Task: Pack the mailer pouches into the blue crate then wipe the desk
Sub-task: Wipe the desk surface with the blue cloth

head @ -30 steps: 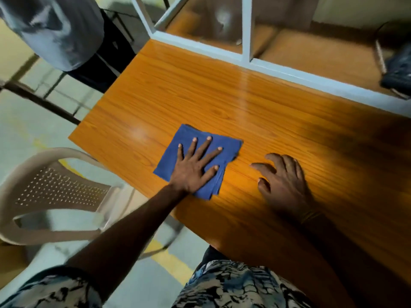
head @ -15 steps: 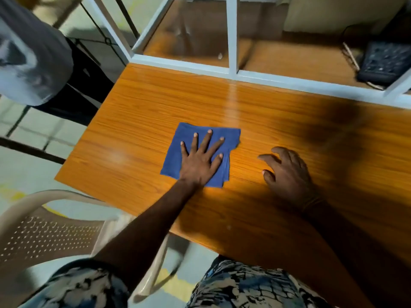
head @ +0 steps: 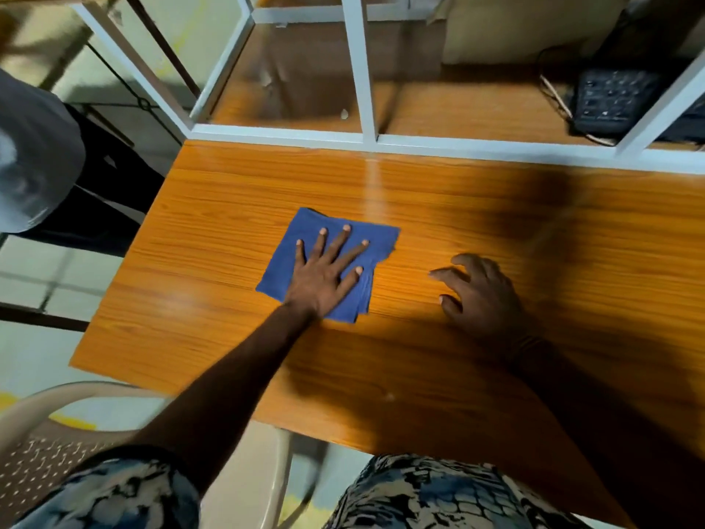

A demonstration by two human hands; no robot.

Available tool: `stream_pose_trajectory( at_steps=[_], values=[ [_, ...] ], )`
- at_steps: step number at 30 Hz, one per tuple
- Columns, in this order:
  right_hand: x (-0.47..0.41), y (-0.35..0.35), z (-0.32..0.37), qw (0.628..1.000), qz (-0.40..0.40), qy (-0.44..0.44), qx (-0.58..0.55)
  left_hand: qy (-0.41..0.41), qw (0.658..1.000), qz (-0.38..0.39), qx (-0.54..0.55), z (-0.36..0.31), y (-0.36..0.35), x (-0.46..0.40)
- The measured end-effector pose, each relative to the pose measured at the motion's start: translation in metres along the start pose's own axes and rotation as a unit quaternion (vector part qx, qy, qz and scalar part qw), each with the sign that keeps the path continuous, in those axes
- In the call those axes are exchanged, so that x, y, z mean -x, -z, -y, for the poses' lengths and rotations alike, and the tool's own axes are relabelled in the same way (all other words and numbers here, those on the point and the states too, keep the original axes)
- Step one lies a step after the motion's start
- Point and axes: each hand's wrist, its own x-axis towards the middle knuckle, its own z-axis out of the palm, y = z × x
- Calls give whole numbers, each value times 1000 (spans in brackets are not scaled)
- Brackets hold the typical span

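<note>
Nearest the camera, a patterned garment (head: 438, 494) fills the bottom edge, and at seven o'clock a beige plastic chair (head: 57, 425) sits just off the desk corner. Up from there, the wooden desk (head: 400, 368) spreads out, bare wood across most of what shows.

Left hand (head: 324, 273), centre frame: flat, fingers straight and fanned, palm pressing a folded blue cloth (head: 381, 242) onto the wood. Right hand (head: 477, 295), at three o'clock from the cloth and apart from it: fingers loosely bent, resting on the desk, gripping nothing. The two hands are near each other but not touching.

No mailer pouches and no blue crate anywhere in view, so by the look of it packing is done and this is the wipe. To do it well: keep the palm weight even so the folds don't bunch, run long overlapping passes along the grain, and reach the far edge at twelve o'clock and the left corner at nine. The braced right hand should shift out of the way so the shaded patch beneath it gets covered too.

Beyond the desk, a white-framed partition (head: 358, 70), and behind it at one o'clock a dark keypad device (head: 614, 97) with cables. No readable brand, label or writing anywhere; the keys are too small to make out.
</note>
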Motion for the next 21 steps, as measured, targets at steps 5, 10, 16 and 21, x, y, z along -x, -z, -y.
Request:
stream_pose_trajectory(
  at_steps=[5, 10, 16, 21],
  values=[
    [-4, 3, 3, 1000, 10, -12, 1, 170, 985, 5, 38, -64, 1, -59],
    [-24, 8, 0, 1000, 23, -12, -1, -95, 995, 21, -32, -45, -6, -20],
    [-51, 7, 4, 1000, 17, -9, -20, -86, 996, -3, -19, 15, 5, -46],
    [-73, 7, 8, 1000, 22, 5, -6, 166, 985, -14, 51, -41, 10, -119]
  ],
)
